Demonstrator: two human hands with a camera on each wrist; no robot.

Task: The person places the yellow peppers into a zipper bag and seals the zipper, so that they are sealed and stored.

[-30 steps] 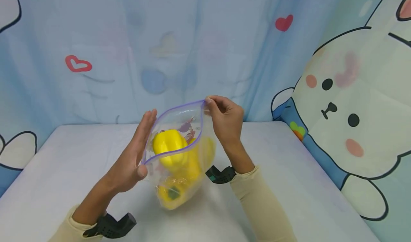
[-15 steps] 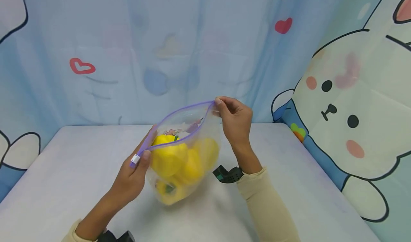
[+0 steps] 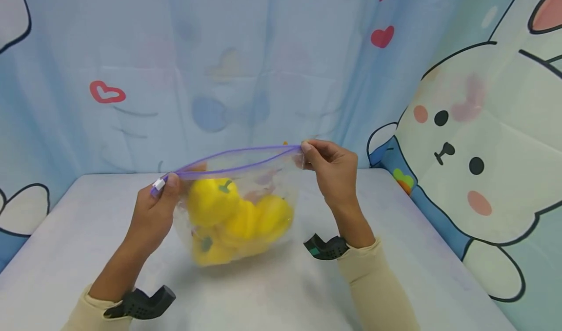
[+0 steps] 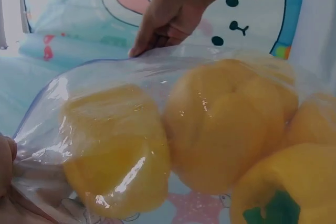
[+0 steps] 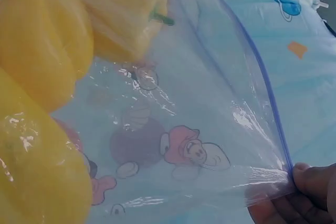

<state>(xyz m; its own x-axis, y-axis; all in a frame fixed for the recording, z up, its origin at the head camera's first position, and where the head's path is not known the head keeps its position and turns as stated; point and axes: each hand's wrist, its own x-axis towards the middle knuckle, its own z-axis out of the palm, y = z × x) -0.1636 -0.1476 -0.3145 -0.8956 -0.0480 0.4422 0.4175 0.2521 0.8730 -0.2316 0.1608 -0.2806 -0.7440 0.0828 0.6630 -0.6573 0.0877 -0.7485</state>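
Note:
A clear zip bag with a purple zip edge is held up by its two top corners in the head view. Inside it sit several yellow bell peppers with green stems. My left hand pinches the left corner beside a white slider. The right corner is pinched between thumb and fingers of my right hand. The zip's two purple lines stand slightly apart between the hands. Through the bag's film in the right wrist view a printed cartoon figure shows.
A white table lies under the bag. Behind it hangs a blue curtain with hearts, and a large printed rabbit covers the right side. Dark wrist cameras are strapped to both arms.
My left hand, flat against the bag's mouth at first, now pinches the corner by the slider and has moved left. My right hand has moved right; the mouth is stretched wide and narrowed.

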